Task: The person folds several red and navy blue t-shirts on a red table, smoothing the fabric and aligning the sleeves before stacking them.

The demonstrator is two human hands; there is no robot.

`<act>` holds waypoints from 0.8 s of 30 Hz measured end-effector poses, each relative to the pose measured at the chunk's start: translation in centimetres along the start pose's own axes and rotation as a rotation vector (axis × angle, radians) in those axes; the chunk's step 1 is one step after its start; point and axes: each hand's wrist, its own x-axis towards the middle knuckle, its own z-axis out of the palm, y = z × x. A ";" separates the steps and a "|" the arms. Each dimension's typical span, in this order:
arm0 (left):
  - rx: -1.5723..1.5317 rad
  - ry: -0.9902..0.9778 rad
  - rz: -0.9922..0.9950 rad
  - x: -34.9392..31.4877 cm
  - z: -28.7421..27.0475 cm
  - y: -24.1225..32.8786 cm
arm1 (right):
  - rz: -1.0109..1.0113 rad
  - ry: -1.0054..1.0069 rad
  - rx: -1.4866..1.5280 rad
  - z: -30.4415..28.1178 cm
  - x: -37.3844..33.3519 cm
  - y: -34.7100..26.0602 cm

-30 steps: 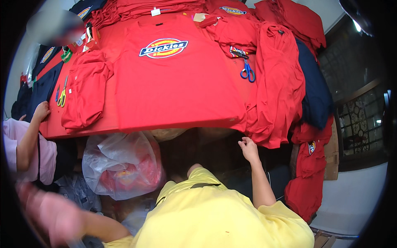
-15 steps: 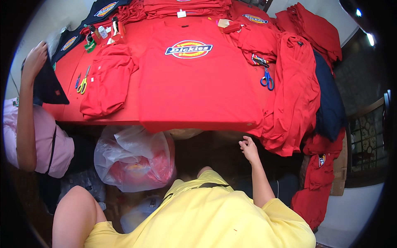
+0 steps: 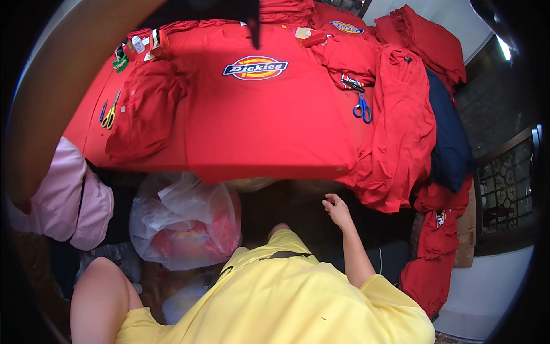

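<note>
My right hand (image 3: 337,210) hangs in the air just below the table's front edge. Its fingers are loosely bent and apart, with nothing in them. A bare bent limb, which looks like my left arm, shows at the lower left; my left hand is out of view. Beyond my right hand a red T-shirt (image 3: 263,126) with a blue, white and yellow chest logo lies spread flat, its hem hanging over the edge. At the upper left a co-worker's raised arm (image 3: 69,74) sweeps close across the view. Dark cloth (image 3: 200,12) hangs at the top, partly cut off.
Folded red shirts (image 3: 149,109) lie left of the spread one, near yellow scissors (image 3: 109,119). Blue scissors (image 3: 362,109) and heaped red shirts (image 3: 401,132) lie on the right. A clear plastic bag (image 3: 186,229) with red cloth stands under the table edge.
The co-worker's arm has swung up and nearer, now covering the upper left; dark cloth has come into the top. My right hand has drawn slightly left and down. The spread shirt stays put.
</note>
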 end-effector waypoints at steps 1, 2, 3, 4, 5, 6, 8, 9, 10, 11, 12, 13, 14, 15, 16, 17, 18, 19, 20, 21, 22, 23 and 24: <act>0.003 0.070 -0.007 1.2 -0.7 -0.2 | -0.002 -0.004 -0.009 0.0 -0.3 -0.2; -0.265 0.197 0.036 3.0 -1.3 0.7 | -0.005 -0.008 -0.018 0.0 -0.5 -0.4; -0.534 0.324 0.079 5.3 -1.6 3.0 | -0.031 -0.010 -0.036 0.1 -0.5 -0.4; -0.804 0.442 0.120 7.3 -1.4 5.8 | -0.034 -0.023 -0.043 0.3 -0.4 -1.0; -1.077 0.555 0.159 8.7 -1.3 8.4 | -0.038 -0.041 -0.049 0.8 -0.4 -1.6; -1.204 0.665 0.228 11.9 -2.6 11.0 | 0.009 -0.013 -0.060 -0.7 -1.1 -0.6; -1.256 0.662 0.194 10.5 -4.5 13.8 | -0.027 -0.042 -0.037 0.3 -1.1 -1.7; -1.275 0.692 0.155 9.6 -5.9 15.1 | -0.027 -0.042 -0.030 0.1 -1.1 -1.6; -1.283 0.763 0.107 9.3 -8.1 16.0 | 0.012 -0.020 0.001 -1.3 -1.7 -0.8; -1.277 0.783 0.010 5.7 -9.9 16.5 | 0.008 -0.038 0.040 -1.3 -1.7 -1.9; -1.277 0.819 -0.094 2.1 -12.2 17.0 | 0.015 -0.045 0.075 -1.6 -2.0 -2.6; -1.274 0.852 -0.226 -2.6 -14.4 17.2 | 0.027 -0.084 0.131 -1.7 -2.0 -4.1; -1.252 0.849 -0.401 -7.9 -17.3 16.9 | 0.017 -0.161 0.192 -1.2 -1.8 -6.5; -1.299 0.984 -0.552 -8.4 -18.4 19.6 | 0.095 -0.125 0.254 -4.3 -2.5 -4.7; -1.331 1.074 -0.730 -10.4 -19.6 21.1 | 0.068 -0.083 0.313 -5.6 -2.8 -4.6; -1.373 1.135 -0.918 -12.2 -21.1 22.3 | 0.026 -0.058 0.371 -6.5 -2.9 -5.2; -1.412 1.153 -1.085 -14.0 -22.9 22.9 | -0.038 -0.067 0.438 -6.5 -2.4 -6.8; -1.441 1.001 -1.209 -17.1 -25.9 20.5 | -0.158 -0.134 0.482 -3.3 -1.2 -12.4; -1.609 0.817 -1.247 -17.3 -26.5 21.3 | -0.224 -0.106 0.491 -2.6 -0.2 -14.1; -1.893 0.542 -1.149 -14.2 -24.1 23.6 | -0.205 0.032 0.460 -4.8 0.6 -12.6; -2.055 0.187 -0.963 -12.3 -21.9 27.2 | -0.189 0.162 0.426 -6.9 1.2 -11.0; -2.093 0.052 -0.897 -10.5 -20.5 29.1 | -0.178 0.237 0.367 -8.1 2.0 -10.8; -2.108 -0.058 -0.951 -10.5 -19.1 31.2 | -0.184 0.288 0.329 -8.1 3.2 -11.2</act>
